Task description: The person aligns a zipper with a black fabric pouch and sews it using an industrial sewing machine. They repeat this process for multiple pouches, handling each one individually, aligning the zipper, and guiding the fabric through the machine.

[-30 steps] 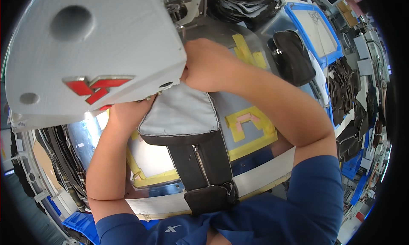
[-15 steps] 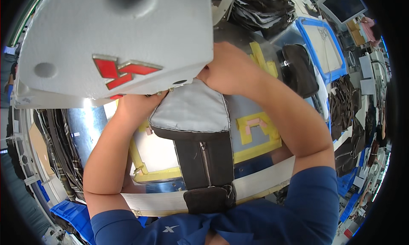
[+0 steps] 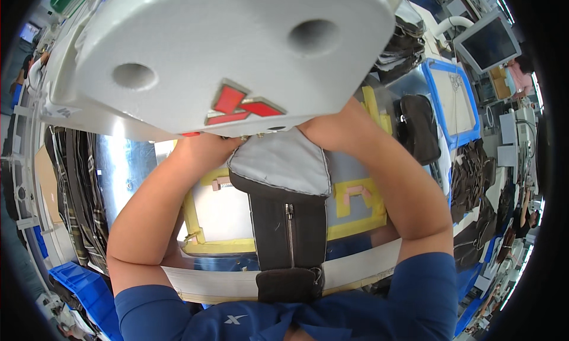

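Observation:
A dark grey and black bag (image 3: 288, 234), partly sewn, stretches from beneath a large light-grey sewing machine head (image 3: 195, 56) toward my body. Its light-grey lined panel (image 3: 281, 163) lies face up at the far end. A zipper runs down the middle, and a small zipped pocket (image 3: 289, 285) rests against my front. My left hand (image 3: 207, 150) is at the panel's left edge, its fingers mostly hidden under the machine head. At the opposite edge my right hand (image 3: 332, 129) is curled against the bag, fingertips out of sight. The needle area is covered.
Yellow tape strips (image 3: 355, 225) mark the work surface. A dark pouch (image 3: 418, 129) and a blue-rimmed frame (image 3: 453, 104) lie to the right. Dark fabric pieces (image 3: 77, 193) hang at the left, above a blue bin (image 3: 83, 296). A monitor (image 3: 487, 44) stands far right.
The view has shifted, so the machine head fills more of it and sits farther right. Both hands stay at the panel's edges, and the panel's near edge is tilted more.

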{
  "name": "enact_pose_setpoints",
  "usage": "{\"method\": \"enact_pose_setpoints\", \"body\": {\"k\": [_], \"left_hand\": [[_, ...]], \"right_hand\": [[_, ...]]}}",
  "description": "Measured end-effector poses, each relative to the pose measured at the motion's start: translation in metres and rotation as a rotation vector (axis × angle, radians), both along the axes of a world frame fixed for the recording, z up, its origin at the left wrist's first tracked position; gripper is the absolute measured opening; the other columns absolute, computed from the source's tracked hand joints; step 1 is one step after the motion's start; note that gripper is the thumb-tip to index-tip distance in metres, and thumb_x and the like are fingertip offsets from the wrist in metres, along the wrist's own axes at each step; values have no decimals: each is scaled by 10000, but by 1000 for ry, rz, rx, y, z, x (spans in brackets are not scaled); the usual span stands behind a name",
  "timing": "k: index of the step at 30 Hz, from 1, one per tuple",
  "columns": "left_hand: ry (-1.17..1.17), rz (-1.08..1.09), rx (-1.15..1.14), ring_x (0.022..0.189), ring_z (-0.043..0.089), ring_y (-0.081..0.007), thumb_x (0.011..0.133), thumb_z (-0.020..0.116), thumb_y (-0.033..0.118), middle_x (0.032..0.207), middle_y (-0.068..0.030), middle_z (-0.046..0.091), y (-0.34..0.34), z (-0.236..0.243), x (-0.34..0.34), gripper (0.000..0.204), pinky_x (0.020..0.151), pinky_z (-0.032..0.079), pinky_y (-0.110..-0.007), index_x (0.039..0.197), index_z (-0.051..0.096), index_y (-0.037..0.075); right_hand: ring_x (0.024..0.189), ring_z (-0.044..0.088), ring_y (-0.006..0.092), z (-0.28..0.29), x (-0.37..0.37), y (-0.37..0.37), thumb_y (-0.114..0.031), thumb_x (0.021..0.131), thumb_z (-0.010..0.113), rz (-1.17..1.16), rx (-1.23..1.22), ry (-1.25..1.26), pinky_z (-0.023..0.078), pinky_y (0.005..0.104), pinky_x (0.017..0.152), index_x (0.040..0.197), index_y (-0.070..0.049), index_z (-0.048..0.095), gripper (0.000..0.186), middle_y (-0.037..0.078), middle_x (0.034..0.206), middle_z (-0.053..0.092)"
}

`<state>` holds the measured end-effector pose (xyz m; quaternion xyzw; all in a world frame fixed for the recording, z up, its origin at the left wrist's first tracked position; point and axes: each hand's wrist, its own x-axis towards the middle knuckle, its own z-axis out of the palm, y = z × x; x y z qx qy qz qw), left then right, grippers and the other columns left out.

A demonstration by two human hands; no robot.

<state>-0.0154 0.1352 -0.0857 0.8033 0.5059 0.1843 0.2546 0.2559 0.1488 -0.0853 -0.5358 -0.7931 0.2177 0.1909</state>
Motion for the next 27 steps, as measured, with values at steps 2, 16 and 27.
{"method": "enact_pose_setpoints", "body": {"k": [2, 16, 27], "left_hand": [[19, -21, 29, 1074, 765, -295, 938, 825, 238, 1168, -87, 805, 1, -5, -2, 316, 907, 603, -423, 1234, 793, 132], [-131, 31, -68, 1020, 762, -282, 916, 843, 185, 1109, -100, 806, -3, -4, 5, 299, 881, 595, -411, 1194, 792, 87], [140, 89, -64, 1041, 742, -348, 1004, 757, 214, 1127, -146, 786, -8, 4, -1, 256, 909, 573, -430, 1218, 774, 77]], "right_hand": [[909, 743, 480, 0, 0, 0, -242, 920, 715, 7, 22, 12, 594, 550, 849, 878, 22, 782, 276, 270, 873, 752], [921, 746, 466, 5, 4, -5, -247, 936, 712, -43, -34, -6, 591, 543, 857, 908, 3, 799, 266, 252, 893, 765], [952, 739, 454, 7, -6, -6, -255, 963, 695, -5, -1, -8, 581, 536, 869, 906, 4, 789, 281, 236, 900, 766]]}}
